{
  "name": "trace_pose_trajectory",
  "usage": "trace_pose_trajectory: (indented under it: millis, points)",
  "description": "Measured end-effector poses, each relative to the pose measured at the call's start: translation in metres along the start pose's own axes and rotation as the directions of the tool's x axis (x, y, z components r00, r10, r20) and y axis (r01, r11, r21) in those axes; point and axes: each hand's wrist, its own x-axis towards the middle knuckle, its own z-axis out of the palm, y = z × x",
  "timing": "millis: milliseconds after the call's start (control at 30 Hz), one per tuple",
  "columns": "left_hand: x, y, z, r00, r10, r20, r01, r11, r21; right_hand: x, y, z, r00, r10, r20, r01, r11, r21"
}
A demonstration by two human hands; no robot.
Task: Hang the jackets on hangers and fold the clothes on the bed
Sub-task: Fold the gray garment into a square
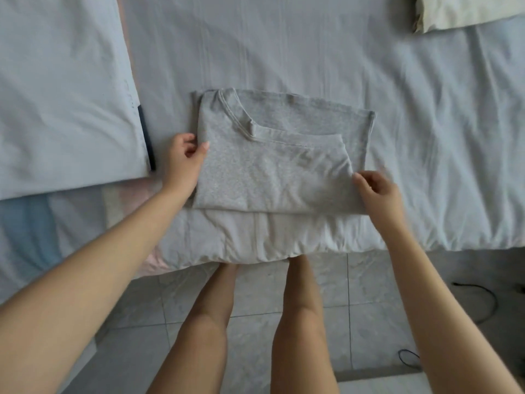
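A grey T-shirt [272, 163] lies folded into a rectangle near the front edge of the bed [312, 52], neckline toward the far left. My left hand [186, 156] pinches the shirt's left edge between thumb and fingers. My right hand [377, 191] grips the shirt's near right corner, fingers curled over the fabric. No jacket or hanger is in view.
A folded pale sheet [62, 95] covers the bed's left side, with a dark flat object [146, 137] poking out at its edge. A cream pillow [468, 11] sits at the far right. My legs stand on the tiled floor [255, 302]; black cables [483, 302] lie at right.
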Motion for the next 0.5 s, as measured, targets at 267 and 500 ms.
trace_pose_trajectory:
  millis: [267,500]
  points:
    - [-0.058,-0.044,-0.001,1.0,0.01,-0.028,-0.007,0.995,0.103,-0.019,0.026,-0.003,0.998,-0.051,0.037,0.049,0.997,0.059]
    - [-0.046,-0.043,0.001,1.0,0.013,-0.02,-0.008,0.972,0.234,-0.011,0.033,0.009,0.995,-0.011,-0.098,0.005,0.998,-0.061]
